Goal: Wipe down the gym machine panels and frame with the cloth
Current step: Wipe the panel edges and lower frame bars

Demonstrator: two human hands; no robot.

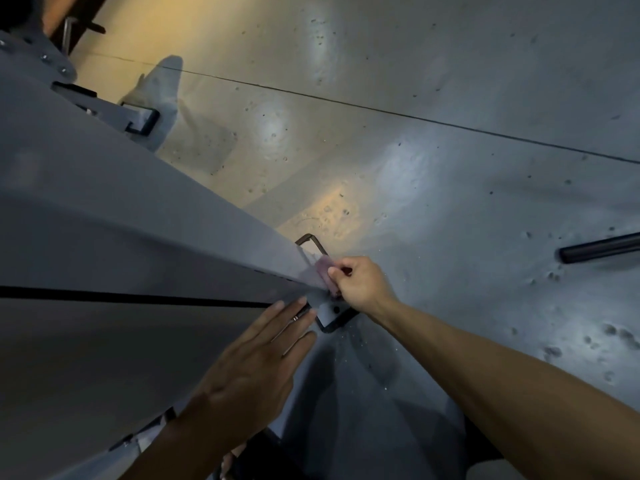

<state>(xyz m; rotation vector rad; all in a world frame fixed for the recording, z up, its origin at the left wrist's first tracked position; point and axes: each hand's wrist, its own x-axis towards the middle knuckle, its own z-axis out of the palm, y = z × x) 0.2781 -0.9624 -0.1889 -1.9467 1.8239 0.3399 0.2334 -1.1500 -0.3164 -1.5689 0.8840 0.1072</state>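
Cloth [323,273], small and pale pink, sits pressed against the low end of the grey frame [138,209] of the gym machine, right where the slanting beam comes down near the floor. The person's right hand [360,284] has its fingers curled around the cloth and pinches it against the edge of the beam. Only a little bit of the cloth shows past the fingers.

Just below that, the left hand [249,368] lies flat on the darker panel [104,358] of the machine. Its fingers are straight and spread a little, and it holds nothing. The fingertips reach almost to the corner where the beam ends, close to the right hand but not touching it.

A thin black gap [131,297] runs between the beam and the panel. At the bottom of the beam is a black foot [334,322] that rests on the floor. Another black foot [143,121] shows farther up on the left.

All around is a shiny grey floor [450,168] with little dents and bright light spots. A dark bar [599,249] pokes in from the right side, well apart from the hands.
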